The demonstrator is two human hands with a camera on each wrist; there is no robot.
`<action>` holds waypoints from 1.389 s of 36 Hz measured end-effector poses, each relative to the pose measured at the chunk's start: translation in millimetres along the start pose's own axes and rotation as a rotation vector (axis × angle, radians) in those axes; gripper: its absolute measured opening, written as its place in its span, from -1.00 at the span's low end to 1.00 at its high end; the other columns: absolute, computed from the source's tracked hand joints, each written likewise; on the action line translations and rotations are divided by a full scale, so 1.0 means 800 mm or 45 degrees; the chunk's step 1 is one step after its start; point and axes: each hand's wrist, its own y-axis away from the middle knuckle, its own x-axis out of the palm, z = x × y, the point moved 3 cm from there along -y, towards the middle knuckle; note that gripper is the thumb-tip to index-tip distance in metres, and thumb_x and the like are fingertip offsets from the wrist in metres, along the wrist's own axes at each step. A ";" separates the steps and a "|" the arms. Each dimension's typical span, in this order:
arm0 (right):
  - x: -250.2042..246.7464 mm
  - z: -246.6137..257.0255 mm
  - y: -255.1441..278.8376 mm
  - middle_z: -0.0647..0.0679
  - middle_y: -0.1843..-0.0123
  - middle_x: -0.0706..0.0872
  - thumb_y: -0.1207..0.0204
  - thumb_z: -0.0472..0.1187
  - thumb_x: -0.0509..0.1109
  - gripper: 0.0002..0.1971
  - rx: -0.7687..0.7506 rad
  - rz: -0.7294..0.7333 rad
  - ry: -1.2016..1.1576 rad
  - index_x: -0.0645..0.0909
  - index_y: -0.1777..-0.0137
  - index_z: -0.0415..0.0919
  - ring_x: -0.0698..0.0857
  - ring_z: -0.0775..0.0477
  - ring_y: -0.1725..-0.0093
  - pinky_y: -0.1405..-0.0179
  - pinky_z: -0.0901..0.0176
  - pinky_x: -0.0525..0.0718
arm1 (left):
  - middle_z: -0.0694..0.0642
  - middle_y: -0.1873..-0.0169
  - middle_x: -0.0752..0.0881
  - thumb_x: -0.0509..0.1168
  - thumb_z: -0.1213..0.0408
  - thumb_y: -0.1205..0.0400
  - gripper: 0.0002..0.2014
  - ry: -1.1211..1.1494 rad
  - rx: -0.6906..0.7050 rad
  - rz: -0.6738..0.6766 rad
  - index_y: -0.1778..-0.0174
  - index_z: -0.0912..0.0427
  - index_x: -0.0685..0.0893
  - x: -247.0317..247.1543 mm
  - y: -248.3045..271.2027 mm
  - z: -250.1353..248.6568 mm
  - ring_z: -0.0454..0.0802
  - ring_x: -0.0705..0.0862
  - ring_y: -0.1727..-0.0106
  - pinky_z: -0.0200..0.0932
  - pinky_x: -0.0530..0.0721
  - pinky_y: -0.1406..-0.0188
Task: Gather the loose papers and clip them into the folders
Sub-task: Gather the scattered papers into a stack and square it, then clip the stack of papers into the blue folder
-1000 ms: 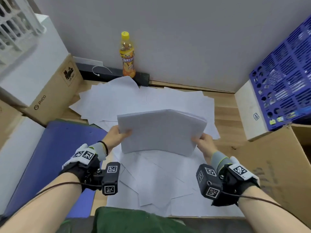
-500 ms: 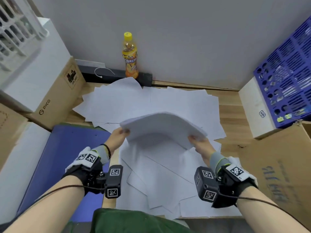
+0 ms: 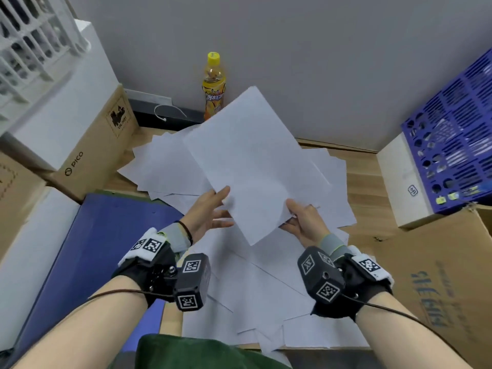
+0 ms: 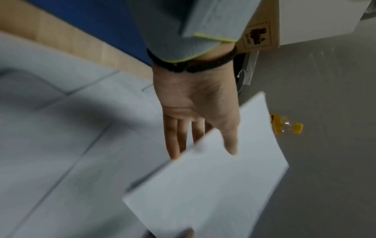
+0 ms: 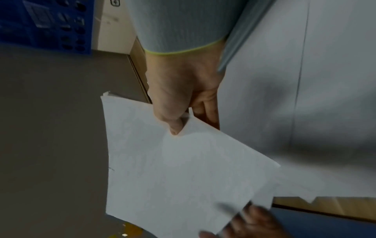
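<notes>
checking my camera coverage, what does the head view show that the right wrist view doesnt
Only the head view: the brown PICO cardboard box, the white plastic lattice crate and the whole orange drink bottle with yellow cap.

Only the right wrist view: the layered corner edges of the held white paper stack.

Both: that stack, the right hand pinching it, the left hand, the blue perforated plastic crate.

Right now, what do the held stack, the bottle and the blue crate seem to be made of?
Stack: plain white paper, matte; thin sheets show at its corner by the right hand.
Bottle: clear, glossy plastic, probably; yellow cap, printed label.
Crate: moulded blue plastic by its slotted walls.
</notes>
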 end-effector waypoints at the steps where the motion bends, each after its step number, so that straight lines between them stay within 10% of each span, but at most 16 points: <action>1: 0.004 -0.006 0.003 -0.10 0.21 0.84 -0.67 -0.25 0.24 -0.80 0.028 0.033 0.029 0.57 -0.16 -0.36 0.83 -0.01 0.28 0.35 0.14 0.78 | 0.09 -0.16 0.67 0.34 0.04 -0.63 -0.63 -0.014 0.009 -0.080 -0.30 0.08 0.52 0.002 -0.003 -0.001 0.04 0.72 0.16 -0.17 0.71 0.38; 5: 0.006 -0.030 0.013 -0.27 -0.01 0.79 -0.59 -0.27 0.37 -0.69 0.135 0.127 0.114 0.56 -0.25 -0.46 0.78 -0.18 0.15 0.15 0.06 0.81 | 0.01 0.15 0.66 0.27 0.26 -0.68 -0.75 -0.209 0.105 -0.240 -0.29 0.07 0.54 -0.018 -0.015 0.008 -0.21 0.49 0.58 -0.32 0.46 0.61; 12: -0.006 -0.027 0.011 -0.15 -0.03 0.80 -0.60 -0.13 0.36 -0.75 0.097 0.092 0.305 0.64 -0.20 -0.21 0.76 -0.15 0.05 0.06 0.01 0.77 | 0.12 -0.10 0.74 0.34 0.14 -0.62 -0.76 -0.532 0.125 -0.245 -0.21 -0.01 0.59 -0.064 0.001 0.019 0.26 0.71 -0.10 0.23 0.69 -0.11; 15: 0.004 -0.007 0.006 -0.18 -0.06 0.79 -0.60 -0.17 0.34 -0.78 0.034 0.106 0.434 0.67 -0.17 -0.22 0.76 -0.14 0.02 -0.02 -0.02 0.71 | 0.13 -0.05 0.75 0.37 -0.02 -0.56 -0.63 -0.648 0.171 -0.213 -0.17 0.13 0.65 -0.069 0.003 0.007 0.21 0.71 -0.09 0.00 0.68 0.00; 22: 0.048 0.046 -0.007 -0.12 -0.07 0.76 -0.59 -0.35 0.30 -0.84 -0.300 0.030 0.439 0.64 -0.11 -0.19 0.74 -0.07 0.01 0.12 0.19 0.72 | -0.09 -0.09 0.66 0.24 0.41 -0.69 -0.71 -0.628 0.516 -0.221 -0.33 0.18 0.55 -0.042 0.016 -0.050 -0.25 0.64 -0.04 -0.62 0.55 0.08; 27: 0.062 0.044 -0.011 -0.10 -0.11 0.77 -0.56 -0.34 0.34 -0.85 -0.283 0.065 0.398 0.66 -0.07 -0.16 0.73 -0.11 -0.10 -0.13 0.01 0.68 | -0.13 -0.14 0.67 0.30 0.35 -0.67 -0.70 -0.538 0.646 -0.245 -0.31 0.03 0.52 -0.053 0.020 -0.056 -0.34 0.65 -0.13 -0.54 0.59 -0.03; 32: 0.046 0.015 -0.004 0.10 -0.03 0.73 -0.59 -0.34 0.31 -0.81 -0.237 0.064 0.515 0.63 -0.04 -0.02 0.65 0.16 -0.04 0.06 0.29 0.52 | 0.03 -0.34 0.58 0.30 0.30 -0.66 -0.55 -0.506 0.514 -0.195 -0.46 0.08 0.37 -0.069 0.017 -0.016 -0.10 0.58 -0.32 -0.17 0.55 -0.32; 37: 0.043 0.012 -0.011 0.04 -0.13 0.72 -0.60 -0.24 0.34 -0.89 -0.217 0.049 0.576 0.63 -0.07 -0.07 0.63 0.03 -0.19 -0.19 0.13 0.45 | -0.09 -0.25 0.61 0.22 0.28 -0.71 -0.66 -0.502 0.447 -0.176 -0.41 0.00 0.42 -0.072 0.016 0.001 -0.31 0.58 -0.21 -0.61 0.52 -0.06; 45: 0.074 0.047 -0.019 0.06 -0.03 0.75 -0.62 -0.24 0.33 -0.87 -0.326 0.158 0.630 0.63 -0.11 -0.12 0.72 0.12 0.02 0.07 0.34 0.67 | 0.00 -0.15 0.67 0.18 0.36 -0.73 -0.72 -0.453 0.393 -0.279 -0.36 0.17 0.54 -0.084 0.017 -0.027 -0.18 0.66 -0.05 -0.54 0.59 0.13; 50: 0.109 0.031 -0.020 -0.05 -0.13 0.75 -0.61 -0.17 0.34 -0.74 -0.083 0.378 0.682 0.55 -0.28 -0.12 0.75 -0.09 -0.04 0.11 0.02 0.72 | 0.00 -0.18 0.64 0.19 0.36 -0.72 -0.66 -0.457 0.312 -0.343 -0.42 0.16 0.50 -0.118 0.038 -0.027 -0.07 0.61 -0.17 -0.45 0.54 0.11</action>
